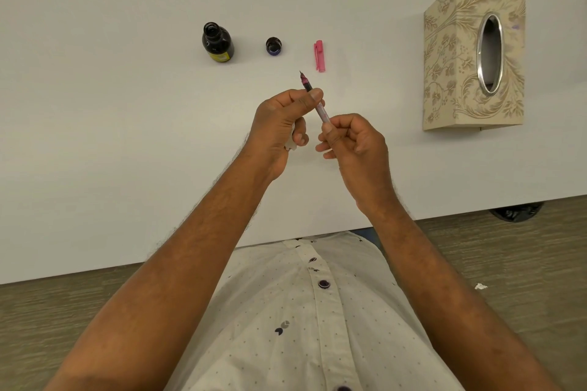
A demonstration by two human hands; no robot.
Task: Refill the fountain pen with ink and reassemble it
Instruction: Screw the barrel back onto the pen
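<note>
At the centre of the frame, both hands are holding the fountain pen (313,95) above the white table (95,105), nib pointing toward the top of the frame. The left hand (279,124) is pinching the front section between thumb and fingers while also keeping a small white scrap, probably tissue, tucked against the palm; the right hand (352,140) is gripping the rear of the barrel. The step appears to be screwing barrel and section together: keep the two parts in line, turn the rear part only, and hold the nib upward so no ink is escaping. The pink cap (319,55) is lying just above the nib, ready for fitting. The open ink bottle (217,43) and its lid (273,46) are standing at upper left, well apart from the hands, though an uncapped bottle is a spill risk. The tissue box (470,57) is sitting at the right, clear of the work.
</note>
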